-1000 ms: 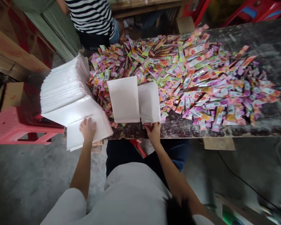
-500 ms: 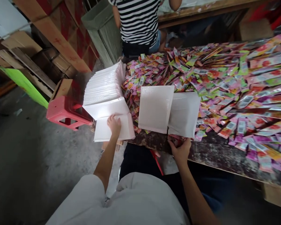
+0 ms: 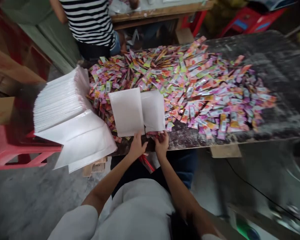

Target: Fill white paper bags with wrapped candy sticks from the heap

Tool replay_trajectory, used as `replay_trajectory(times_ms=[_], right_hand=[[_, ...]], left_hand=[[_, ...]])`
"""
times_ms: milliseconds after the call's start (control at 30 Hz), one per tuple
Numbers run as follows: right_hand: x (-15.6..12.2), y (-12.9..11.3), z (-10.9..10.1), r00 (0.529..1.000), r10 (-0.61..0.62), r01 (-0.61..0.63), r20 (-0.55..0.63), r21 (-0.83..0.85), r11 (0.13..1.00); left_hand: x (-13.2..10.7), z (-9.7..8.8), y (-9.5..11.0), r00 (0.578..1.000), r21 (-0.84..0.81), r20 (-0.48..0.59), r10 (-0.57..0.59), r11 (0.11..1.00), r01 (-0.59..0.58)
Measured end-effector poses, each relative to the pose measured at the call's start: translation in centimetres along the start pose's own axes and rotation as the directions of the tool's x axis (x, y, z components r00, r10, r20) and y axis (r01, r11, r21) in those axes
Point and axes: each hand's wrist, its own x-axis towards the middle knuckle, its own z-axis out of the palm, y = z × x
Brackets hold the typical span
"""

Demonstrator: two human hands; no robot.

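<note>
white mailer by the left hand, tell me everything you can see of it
The white mailer is a plain, flat, glossy rectangle, seemingly padded plastic, unmarked. It lies slightly askew at the near edge of the table, on colourful packets, its right side touching a second mailer. The left hand meets its near edge; the grip is unclear.

Dark, scuffed surface (image 3: 277, 60) heaped with bright sachets (image 3: 190, 83)
The pink, orange and green sachets cover its left and middle in one broad heap, and the far right end is bare. Two white padded envelopes lie side by side at the near edge, the left envelope (image 3: 127, 111) touching the right envelope (image 3: 153, 110), both partly on the heap. At the left end sits a tall stack of white envelopes (image 3: 60, 100), its lowest ones overhanging the edge
</note>
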Motion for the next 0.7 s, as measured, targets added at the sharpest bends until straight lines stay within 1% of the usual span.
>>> replay_trajectory(times_ms=[33,67,100,133,167,200,233,267,300,333,367,400,433,467,500,533,567,600,633,667,700], right_hand=[[0.2,-0.1,0.2,1.0,0.012,-0.012,-0.002,0.035,0.999],[0.3,-0.1,0.3,1.0,0.022,-0.022,-0.001,0.061,0.998],[0.5,-0.1,0.4,1.0,0.031,-0.031,0.003,0.078,0.996],[0.7,-0.1,0.5,0.999,0.036,-0.037,0.008,0.089,0.995],[0.9,0.0,0.5,0.999,0.037,-0.038,0.013,0.097,0.995],[1.1,0.1,0.5,0.999,0.033,-0.034,0.017,0.102,0.994],[1.1,0.2,0.4,1.0,0.025,-0.027,0.019,0.105,0.994],[1.2,0.3,0.4,1.0,0.014,-0.015,0.019,0.101,0.995],[1.1,0.4,0.2,1.0,0.0,-0.002,0.02,0.084,0.996],[1.1,0.5,0.1,1.0,-0.014,0.013,0.017,0.048,0.999],[1.0,0.7,-0.1,0.999,-0.03,0.03,0.014,-0.006,1.0],[1.0,0.8,-0.4,0.999,-0.048,0.049,0.014,-0.074,0.996],[1.0,1.0,-0.6,0.997,-0.07,0.072,0.019,-0.145,0.987],[1.0,1.1,-0.8,0.996,-0.089,0.093,0.032,-0.21,0.973],[1.0,1.1,-1.0,0.994,-0.1,0.11,0.052,-0.265,0.958],[1.1,1.2,-1.1,0.992,-0.1,0.118,0.076,-0.312,0.943],[1.2,1.1,-1.2,0.992,-0.087,0.116,0.096,-0.352,0.929],[1.2,1.1,-1.2,0.992,-0.064,0.101,0.107,-0.39,0.915],[1.3,1.0,-1.3,0.994,-0.038,0.08,0.106,-0.424,0.902],[1.4,0.9,-1.3,0.996,-0.016,0.056,0.093,-0.451,0.891],[1.4,0.8,-1.2,0.997,-0.004,0.039,0.076,-0.463,0.886]], left_hand=[[0.5,1.4,0.6,0.999,-0.018,0.029,-0.03,0.999,0.03],[1.2,2.1,1.2,0.998,-0.022,0.038,-0.052,0.998,0.053],[1.8,2.1,1.7,0.998,-0.013,0.036,-0.05,0.999,0.05],[2.4,1.3,2.2,1.0,0.006,0.02,-0.021,1.0,0.021],[3.0,-0.1,2.7,0.999,0.033,-0.001,0.043,0.999,-0.043],[3.3,-2.2,3.1,0.99,0.077,-0.03,0.139,0.988,-0.136],[3.4,-4.8,3.5,0.968,0.149,-0.113,0.223,0.967,-0.206],[3.2,-7.6,3.8,0.934,0.234,-0.231,0.274,0.947,-0.22],[2.7,-10.5,4.0,0.883,0.321,-0.365,0.296,0.93,-0.179],[2.0,-13.1,4.1,0.832,0.391,-0.473,0.288,0.915,-0.094],[1.2,-15.2,4.0,0.78,0.439,-0.559,0.279,0.899,-0.007],[0.2,-16.8,3.8,0.736,0.465,-0.621,0.268,0.882,0.071],[-0.8,-17.6,3.4,0.713,0.473,-0.653,0.255,0.872,0.122],[-1.7,-17.7,3.0,0.717,0.463,-0.656,0.236,0.876,0.135],[-2.6,-17.0,2.6,0.749,0.429,-0.631,0.202,0.895,0.12],[-3.3,-15.5,2.2,0.801,0.368,-0.579,0.153,0.925,0.089],[-3.8,-13.4,2.0,0.867,0.268,-0.49,0.089,0.962,0.053],[-4.0,-10.9,1.9,0.927,0.145,-0.375,0.009,0.988,0.049],[-4.0,-8.1,2.0,0.966,0.011,-0.249,-0.068,0.997,0.073],[-3.7,-5.3,2.1,0.986,-0.103,-0.125,-0.111,0.99,0.098],[-3.1,-2.7,2.3,0.991,-0.181,-0.032,-0.132,0.976,0.124]])
